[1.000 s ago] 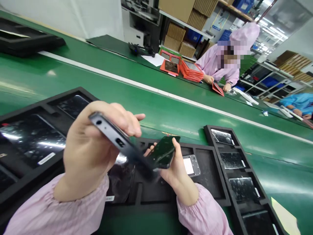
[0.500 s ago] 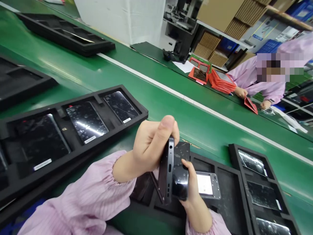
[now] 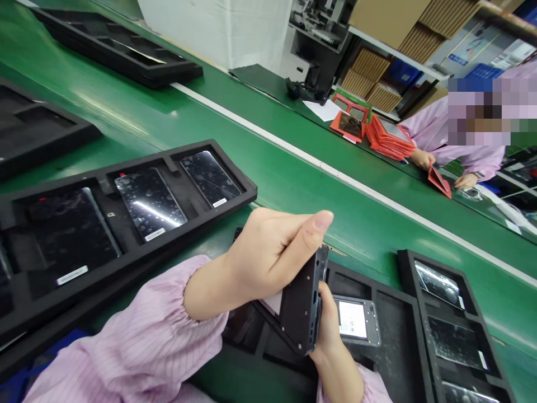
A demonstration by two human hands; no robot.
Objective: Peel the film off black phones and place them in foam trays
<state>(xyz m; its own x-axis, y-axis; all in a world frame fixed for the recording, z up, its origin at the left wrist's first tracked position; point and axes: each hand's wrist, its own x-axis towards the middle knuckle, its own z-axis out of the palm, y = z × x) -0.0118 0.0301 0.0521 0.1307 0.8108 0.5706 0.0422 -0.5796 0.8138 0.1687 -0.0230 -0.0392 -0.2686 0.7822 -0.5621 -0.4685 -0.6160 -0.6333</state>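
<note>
My left hand (image 3: pixel 272 252) is closed around a black smartphone without its back cover (image 3: pixel 300 305), its thumb raised along the top. The phone is tilted, with screws, a port edge and part of a pale label on its inner side showing. Just to the right, my right hand (image 3: pixel 329 322) is closed on a second smartphone, mostly hidden behind the first; the two are close together, and I cannot tell if they touch. Below the hands lies a black foam tray (image 3: pixel 396 336), where another opened phone with a white-labelled battery (image 3: pixel 354 319) sits in a compartment.
At left, a long black tray (image 3: pixel 247 193) holds several dark screens; another tray of screens (image 3: pixel 405 263) stands at right. More black trays (image 3: pixel 178 75) rest farther left on the green bench (image 3: pixel 268 162). Across it, a co-worker's hands (image 3: pixel 465 180) are near a red folder (image 3: pixel 439 182).
My left hand has rolled its phone from edge-on to showing its inner back side. The phone in my right hand, whose screen showed before, is now mostly covered.
</note>
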